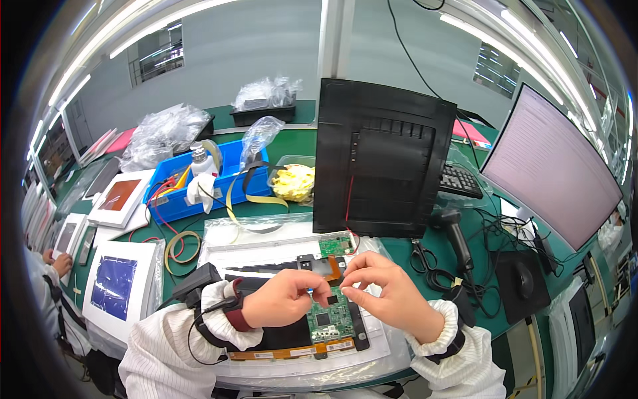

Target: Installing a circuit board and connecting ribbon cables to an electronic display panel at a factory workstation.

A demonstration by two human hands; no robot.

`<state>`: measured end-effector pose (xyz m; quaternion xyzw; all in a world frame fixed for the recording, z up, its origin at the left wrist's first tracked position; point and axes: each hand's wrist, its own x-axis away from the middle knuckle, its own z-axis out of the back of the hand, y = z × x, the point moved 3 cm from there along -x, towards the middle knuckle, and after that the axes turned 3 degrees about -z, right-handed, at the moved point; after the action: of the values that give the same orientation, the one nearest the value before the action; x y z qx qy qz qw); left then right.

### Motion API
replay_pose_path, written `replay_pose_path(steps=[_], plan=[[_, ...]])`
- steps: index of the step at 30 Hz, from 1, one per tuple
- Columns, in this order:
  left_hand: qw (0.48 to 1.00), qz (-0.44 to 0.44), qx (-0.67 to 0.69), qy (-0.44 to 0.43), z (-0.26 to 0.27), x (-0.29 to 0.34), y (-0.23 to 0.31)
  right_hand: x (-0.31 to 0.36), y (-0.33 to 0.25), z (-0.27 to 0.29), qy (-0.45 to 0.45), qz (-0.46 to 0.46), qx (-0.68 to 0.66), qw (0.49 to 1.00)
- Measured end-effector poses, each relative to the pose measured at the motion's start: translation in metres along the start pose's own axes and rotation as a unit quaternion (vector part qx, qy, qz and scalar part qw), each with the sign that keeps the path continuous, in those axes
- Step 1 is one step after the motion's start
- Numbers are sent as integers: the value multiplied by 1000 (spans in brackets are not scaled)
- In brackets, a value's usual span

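My left hand [286, 298] hovers over a green circuit board [339, 312], its fingers curled closed around something small with a bluish tip, too small to name. Close beside it, my right hand [389, 292] has thumb and fingertips drawn together in a pinch; whatever lies between them, if anything, cannot be made out. The board sits on a dark flat panel, partly covered by my hands. Along the panel's near edge runs an orange flex strip [286, 353]. A smaller green board [335, 247] lies just beyond, with a red wire leading up from it.
A black housing panel [382, 159] stands upright behind. Blue bin [176, 203], tape rolls and a tub of yellow scraps [293, 183] are at left-back. Scissors [421, 256], barcode scanner [455, 241], cables, mouse [524, 280] and monitor [551, 166] stand right. Another person's hand [62, 265] shows far left.
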<state>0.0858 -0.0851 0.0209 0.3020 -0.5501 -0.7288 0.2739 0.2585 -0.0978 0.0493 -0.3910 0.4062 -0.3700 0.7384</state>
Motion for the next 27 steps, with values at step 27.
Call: replay_pose_path(steps=[27], plan=[[909, -126, -394, 55, 34, -50, -74, -76, 113, -9, 43, -26, 237, 970]])
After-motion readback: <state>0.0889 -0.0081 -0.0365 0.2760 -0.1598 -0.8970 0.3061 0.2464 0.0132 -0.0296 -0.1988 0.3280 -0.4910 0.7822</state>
